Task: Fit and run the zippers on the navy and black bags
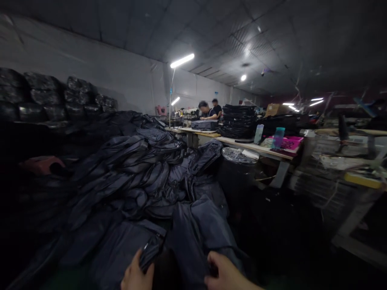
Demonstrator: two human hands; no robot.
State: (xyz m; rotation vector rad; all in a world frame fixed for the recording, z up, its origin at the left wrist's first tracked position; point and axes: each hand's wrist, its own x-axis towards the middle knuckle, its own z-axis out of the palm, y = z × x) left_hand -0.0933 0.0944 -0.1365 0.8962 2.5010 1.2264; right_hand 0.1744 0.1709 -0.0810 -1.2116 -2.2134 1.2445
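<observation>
Left hand was part-open beside the dark cloth; right hand curled at it, grip unclear. Cloth lay at the near end of the fabric pile. Desk beyond, to the right, held a pink basket.

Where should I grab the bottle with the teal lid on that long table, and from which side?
Probably around its body, just below the lid, from the table's near side: the bottle looks upright and roughly cylindrical, while the pink basket sits close on its right.

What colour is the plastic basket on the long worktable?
Bright pink, the plastic basket on the long worktable; the head view shows it best.
</observation>
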